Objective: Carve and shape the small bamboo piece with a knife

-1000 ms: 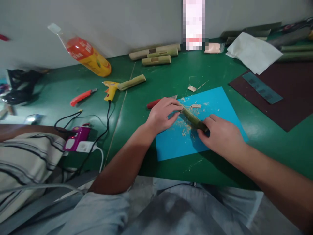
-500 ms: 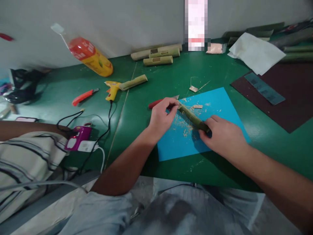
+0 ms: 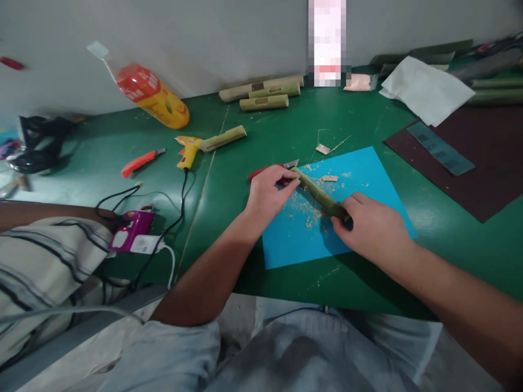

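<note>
A green bamboo tube (image 3: 316, 193) lies slantwise above the blue sheet (image 3: 281, 250). Its lower right end is gripped by my right hand (image 3: 371, 220), thumb below and fingers curled over the top. At the upper left end, my left hand (image 3: 269, 190) has thumb and fingers pinched against the tube's rim. Pale shavings (image 3: 310, 209) are scattered on the sheet under the tube. A red utility knife (image 3: 265, 171) with its blade out lies just behind my left hand, partly hidden by it. A small bamboo chip (image 3: 329, 178) rests beside the tube.
Left are a yellow glue gun (image 3: 188, 151), a half tube of bamboo (image 3: 224, 138), an orange cutter (image 3: 141, 162), a purple power block (image 3: 133, 228) and a bottle (image 3: 153, 95). Cut bamboo tubes (image 3: 263, 102) line the wall. Dark sandpaper (image 3: 461, 190) lies right. Another person's arm (image 3: 49, 209) rests at left.
My left fingertips have shifted slightly down and left at the tube's end, showing more of its rim and of the knife blade. My right hand keeps its grip.
</note>
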Demonstrator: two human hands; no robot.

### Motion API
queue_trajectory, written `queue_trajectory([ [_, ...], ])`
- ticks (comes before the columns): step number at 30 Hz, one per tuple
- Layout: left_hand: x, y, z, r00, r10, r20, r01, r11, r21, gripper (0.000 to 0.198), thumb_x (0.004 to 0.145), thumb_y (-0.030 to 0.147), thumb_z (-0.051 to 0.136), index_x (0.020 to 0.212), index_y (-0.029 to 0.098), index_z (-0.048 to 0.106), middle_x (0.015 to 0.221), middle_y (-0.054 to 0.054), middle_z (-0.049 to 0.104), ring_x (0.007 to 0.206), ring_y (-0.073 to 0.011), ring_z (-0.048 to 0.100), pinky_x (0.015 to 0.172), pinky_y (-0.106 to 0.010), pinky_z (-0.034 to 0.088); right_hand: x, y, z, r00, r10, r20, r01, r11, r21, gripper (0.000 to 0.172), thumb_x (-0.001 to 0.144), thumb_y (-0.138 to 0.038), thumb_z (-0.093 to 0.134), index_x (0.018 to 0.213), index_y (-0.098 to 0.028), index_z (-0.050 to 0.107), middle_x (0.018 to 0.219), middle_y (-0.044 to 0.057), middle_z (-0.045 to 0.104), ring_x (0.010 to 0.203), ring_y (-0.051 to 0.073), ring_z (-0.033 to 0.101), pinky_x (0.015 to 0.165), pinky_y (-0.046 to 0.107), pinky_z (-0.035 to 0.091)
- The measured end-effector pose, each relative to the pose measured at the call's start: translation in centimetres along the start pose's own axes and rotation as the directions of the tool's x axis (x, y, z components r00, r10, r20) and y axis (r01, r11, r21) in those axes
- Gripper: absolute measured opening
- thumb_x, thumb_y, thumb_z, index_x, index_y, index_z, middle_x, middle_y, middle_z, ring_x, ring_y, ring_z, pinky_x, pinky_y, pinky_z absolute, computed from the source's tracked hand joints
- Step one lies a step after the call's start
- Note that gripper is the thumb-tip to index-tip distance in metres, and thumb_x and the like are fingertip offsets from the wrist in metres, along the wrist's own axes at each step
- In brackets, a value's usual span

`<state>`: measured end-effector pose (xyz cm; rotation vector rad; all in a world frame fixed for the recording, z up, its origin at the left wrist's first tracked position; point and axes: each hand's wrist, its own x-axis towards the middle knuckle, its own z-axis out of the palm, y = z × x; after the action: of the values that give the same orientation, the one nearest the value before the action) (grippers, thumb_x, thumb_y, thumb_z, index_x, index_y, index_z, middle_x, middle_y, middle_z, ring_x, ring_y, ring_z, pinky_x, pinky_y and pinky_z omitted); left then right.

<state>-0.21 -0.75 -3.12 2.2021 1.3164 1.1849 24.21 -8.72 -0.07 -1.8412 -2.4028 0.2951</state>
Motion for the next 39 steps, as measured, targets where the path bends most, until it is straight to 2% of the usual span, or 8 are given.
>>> queue_trajectory([
  [6, -0.1, 0.0, 0.1, 0.998, 0.069, -0.006, -0.068, 0.996, 0.05, 0.008, 0.091, 0.012, 0.079, 0.096, 0.018, 0.08, 0.09, -0.003, 0.08, 0.081, -0.0135, 0.074, 0.077, -0.026, 0.061, 0.0, -0.2, -0.2, 1.0, 0.003, 0.004, -0.003, 1.0, 0.0, 0.021, 0.099, -0.036, 0.058, 0.094, -0.019, 0.068, 0.096, 0.008, 0.07, 0.081, 0.023, 0.064, 0.061, 0.037, 0.026],
  [13, -0.2, -0.6, -0.2, 0.999, -0.006, 0.044, 0.005, 1.0, 0.022, 0.012, 0.089, 0.015, 0.081, 0.1, 0.018, 0.08, 0.092, -0.002, 0.078, 0.075, -0.0125, 0.071, 0.073, -0.026, 0.06, -0.1, 0.0, 0.0, 1.0, -0.012, -0.022, 0.012, 1.0, 0.007, 0.022, 0.1, -0.035, 0.056, 0.093, -0.019, 0.069, 0.096, 0.008, 0.07, 0.08, 0.021, 0.063, 0.061, 0.037, 0.026],
  [17, 0.2, -1.0, -0.4, 0.991, 0.13, 0.038, -0.134, 0.973, 0.19, 0.009, 0.097, 0.022, 0.074, 0.104, 0.021, 0.08, 0.1, -0.005, 0.076, 0.096, -0.0192, 0.071, 0.088, -0.036, 0.061, -0.1, 0.0, 0.0, 1.0, -0.002, -0.011, 0.002, 1.0, 0.005, 0.022, 0.099, -0.037, 0.057, 0.094, -0.019, 0.07, 0.095, 0.008, 0.07, 0.079, 0.021, 0.063, 0.061, 0.036, 0.025],
  [23, 0.8, -1.3, -0.4, 0.946, 0.302, 0.119, -0.324, 0.889, 0.324, 0.016, 0.106, 0.024, 0.063, 0.106, 0.018, 0.077, 0.103, -0.008, 0.077, 0.099, -0.0209, 0.07, 0.092, -0.038, 0.059, -0.1, -0.1, 0.1, 1.0, 0.001, -0.014, 0.0, 1.0, 0.007, 0.022, 0.099, -0.037, 0.057, 0.093, -0.019, 0.069, 0.095, 0.008, 0.07, 0.079, 0.021, 0.063, 0.061, 0.036, 0.027],
  [26, 0.7, -1.3, -0.7, 0.941, 0.304, 0.151, -0.337, 0.889, 0.309, 0.016, 0.105, 0.024, 0.063, 0.11, 0.018, 0.077, 0.106, -0.009, 0.077, 0.103, -0.0222, 0.07, 0.094, -0.039, 0.059, -0.1, -0.1, 0.0, 1.0, -0.001, -0.022, 0.001, 1.0, 0.009, 0.022, 0.099, -0.036, 0.058, 0.093, -0.019, 0.069, 0.094, 0.008, 0.07, 0.078, 0.021, 0.063, 0.061, 0.036, 0.027],
  [31, 1.1, -2.0, -1.8, 0.94, 0.224, 0.258, -0.285, 0.932, 0.226, 0.023, 0.098, 0.024, 0.07, 0.12, 0.022, 0.075, 0.118, -0.01, 0.073, 0.111, -0.0242, 0.069, 0.099, -0.043, 0.058, -0.1, -0.1, -0.1, 1.0, -0.011, -0.023, 0.011, 1.0, 0.008, 0.022, 0.099, -0.036, 0.057, 0.092, -0.019, 0.07, 0.094, 0.008, 0.07, 0.078, 0.021, 0.063, 0.061, 0.036, 0.027],
  [36, 2.0, -3.1, -2.1, 0.945, 0.196, 0.263, -0.231, 0.966, 0.112, 0.019, 0.094, 0.025, 0.075, 0.113, 0.023, 0.077, 0.113, -0.007, 0.072, 0.102, -0.0205, 0.069, 0.092, -0.037, 0.06, 0.0, 0.1, -0.1, 1.0, -0.011, -0.015, 0.011, 1.0, -0.004, 0.022, 0.099, -0.037, 0.057, 0.091, -0.02, 0.069, 0.093, 0.008, 0.07, 0.078, 0.021, 0.063, 0.061, 0.036, 0.027],
  [39, 2.4, -3.3, -2.1, 0.94, 0.217, 0.261, -0.249, 0.964, 0.094, 0.013, 0.096, 0.028, 0.074, 0.107, 0.023, 0.079, 0.108, -0.006, 0.072, 0.097, -0.0192, 0.069, 0.088, -0.036, 0.059, 0.0, 0.2, 0.0, 0.999, -0.02, -0.033, 0.02, 1.0, -0.004, 0.022, 0.099, -0.036, 0.056, 0.093, -0.019, 0.07, 0.096, 0.008, 0.07, 0.082, 0.022, 0.064, 0.062, 0.037, 0.029],
])
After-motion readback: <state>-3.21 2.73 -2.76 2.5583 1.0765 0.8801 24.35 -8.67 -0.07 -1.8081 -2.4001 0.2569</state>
